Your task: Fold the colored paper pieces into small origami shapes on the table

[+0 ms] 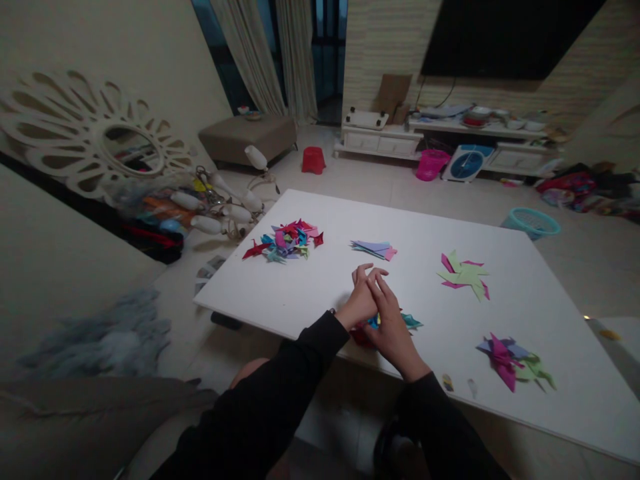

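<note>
My left hand (361,298) and my right hand (393,325) meet above the near edge of the white table (320,293). Their fingers overlap and are partly stretched out, with no object visible between them. Below and behind them lies a small pile of folded paper pieces (412,321), red, blue, yellow and teal, largely hidden by my hands. Just beyond my fingertips is a fanned stack of blue and pink folded paper (374,249).
A colourful heap of folded paper (287,241) lies at the table's left. On the right are a green-and-magenta pinwheel-shaped paper piece (465,274) and purple, magenta and green folded papers (515,362). A teal basket (533,221) stands past the far right corner.
</note>
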Available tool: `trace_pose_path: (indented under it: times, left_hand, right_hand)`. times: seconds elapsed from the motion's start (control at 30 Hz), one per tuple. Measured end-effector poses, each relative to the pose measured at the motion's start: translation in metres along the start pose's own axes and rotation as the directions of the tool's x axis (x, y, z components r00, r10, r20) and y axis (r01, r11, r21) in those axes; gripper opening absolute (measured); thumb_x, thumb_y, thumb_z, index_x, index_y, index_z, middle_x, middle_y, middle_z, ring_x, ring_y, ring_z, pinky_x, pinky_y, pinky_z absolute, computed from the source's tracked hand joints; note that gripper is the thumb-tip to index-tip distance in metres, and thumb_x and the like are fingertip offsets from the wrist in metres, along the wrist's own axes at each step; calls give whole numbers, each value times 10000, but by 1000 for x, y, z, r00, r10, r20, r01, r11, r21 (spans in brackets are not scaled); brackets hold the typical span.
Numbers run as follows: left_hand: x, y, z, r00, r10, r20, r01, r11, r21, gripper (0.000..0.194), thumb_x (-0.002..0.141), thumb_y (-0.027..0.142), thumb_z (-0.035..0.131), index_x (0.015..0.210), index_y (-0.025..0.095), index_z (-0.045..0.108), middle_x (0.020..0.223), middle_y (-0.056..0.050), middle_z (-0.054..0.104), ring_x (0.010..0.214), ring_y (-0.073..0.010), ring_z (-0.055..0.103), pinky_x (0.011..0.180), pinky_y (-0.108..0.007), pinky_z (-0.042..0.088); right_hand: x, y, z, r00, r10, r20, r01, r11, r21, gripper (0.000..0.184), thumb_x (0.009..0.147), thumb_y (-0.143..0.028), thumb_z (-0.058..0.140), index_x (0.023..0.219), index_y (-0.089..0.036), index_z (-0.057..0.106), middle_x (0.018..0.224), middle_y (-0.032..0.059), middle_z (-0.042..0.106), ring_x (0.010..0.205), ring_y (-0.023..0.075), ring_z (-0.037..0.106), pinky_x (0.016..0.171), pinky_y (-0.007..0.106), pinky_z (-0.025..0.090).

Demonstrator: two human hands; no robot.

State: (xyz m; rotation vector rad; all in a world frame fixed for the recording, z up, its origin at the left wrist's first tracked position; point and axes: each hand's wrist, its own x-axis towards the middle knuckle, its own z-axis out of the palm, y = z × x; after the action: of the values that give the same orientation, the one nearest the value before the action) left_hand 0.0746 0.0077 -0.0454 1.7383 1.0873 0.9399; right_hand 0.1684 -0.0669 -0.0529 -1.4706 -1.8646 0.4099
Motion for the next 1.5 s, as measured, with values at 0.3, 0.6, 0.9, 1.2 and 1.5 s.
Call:
trace_pose_path:
  times: [0.3, 0.6, 0.9, 1.2, 1.5]
  left_hand:
    - [-5, -1, -12, 1000, -28, -5, 28, 1000, 13, 338, 845, 58, 572, 1140, 221, 599, 1440, -106, 289, 1380, -237, 309, 1195, -374, 318]
    - [2, -6, -3, 999, 54, 10, -53, 998, -25, 374, 845, 58, 546, 1179, 223, 565, 1451, -99, 396, 1408, -224, 303, 1219, -411, 283]
    - [-1, 0, 3, 998, 49, 49, -45, 996, -73, 458, 823, 22, 535, 1230, 232, 535, 1402, -92, 460, 1364, -202, 357, 1230, -395, 267]
    - [-2, 1, 2, 995, 60, 85, -52, 994, -96, 509, 795, -9, 529, 1244, 230, 533, 1348, -99, 510, 1353, -201, 395, 1245, -405, 232]
    - [-3, 0, 5, 998, 30, 62, -18, 983, -182, 671, 793, -23, 529, 1400, 244, 429, 1358, -110, 508, 1314, -192, 446, 1195, -370, 316]
  right_hand:
    - [4, -7, 14, 999, -3, -36, 3, 1000, 12, 971, 685, -15, 529, 1582, -267, 255, 1661, 91, 220, 1505, 271, 275, 1204, 521, 313]
    - [7, -6, 12, 995, 39, -94, -37, 999, 25, 922, 703, -46, 527, 1571, -251, 293, 1645, 94, 274, 1499, 282, 297, 1203, 530, 313]
    - [1, -7, 8, 988, 74, -136, -73, 997, 15, 901, 695, -17, 476, 1556, -245, 339, 1635, 80, 306, 1475, 278, 346, 1198, 522, 332]
    - [0, -4, 10, 987, 74, -143, -75, 997, -3, 907, 698, -28, 476, 1566, -244, 323, 1624, 82, 332, 1475, 273, 347, 1195, 523, 334]
    - [-1, -6, 10, 986, 97, -134, -100, 995, -13, 872, 721, -37, 473, 1561, -229, 337, 1627, 82, 325, 1463, 279, 364, 1181, 509, 353]
